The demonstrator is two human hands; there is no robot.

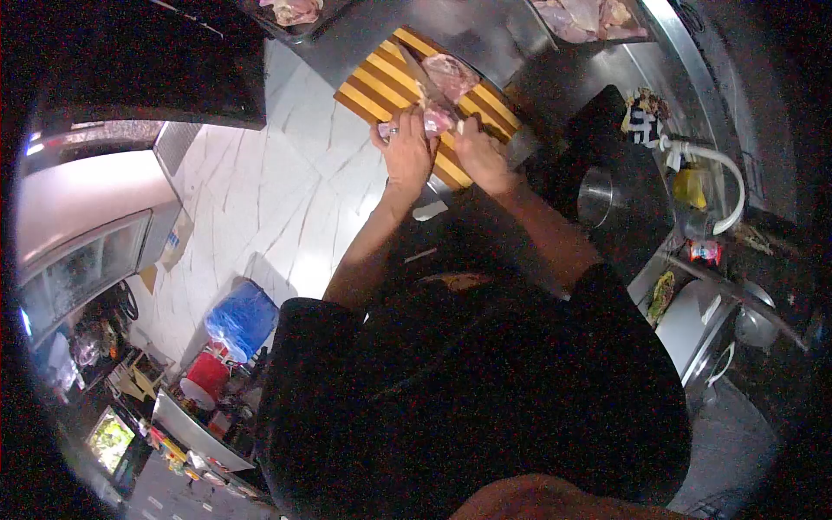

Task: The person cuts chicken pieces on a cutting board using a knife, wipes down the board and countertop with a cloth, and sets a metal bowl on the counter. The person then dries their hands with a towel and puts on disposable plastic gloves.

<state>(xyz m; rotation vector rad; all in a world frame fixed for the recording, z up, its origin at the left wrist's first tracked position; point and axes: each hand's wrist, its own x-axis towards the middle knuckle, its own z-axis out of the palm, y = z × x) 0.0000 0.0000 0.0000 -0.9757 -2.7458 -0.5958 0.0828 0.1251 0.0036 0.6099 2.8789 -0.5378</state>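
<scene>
A striped wooden cutting board (368,91) lies on the metal counter, turned at an angle. My left hand (406,152) presses its fingers onto a piece of raw chicken (440,119) on the board. In my right hand (482,156) is a knife (419,73), its handle mostly hidden by my fingers. The blade runs toward the board's far corner, between the held piece and a second raw chicken piece (451,76). Whether the edge touches the held meat, I cannot tell.
At the far edge are two trays of raw chicken, a left tray (305,35) and a right tray (641,36). A sink area with a white hose (737,186) and a round metal vessel (596,198) lies to the right. A blue bag (243,319) stands at lower left.
</scene>
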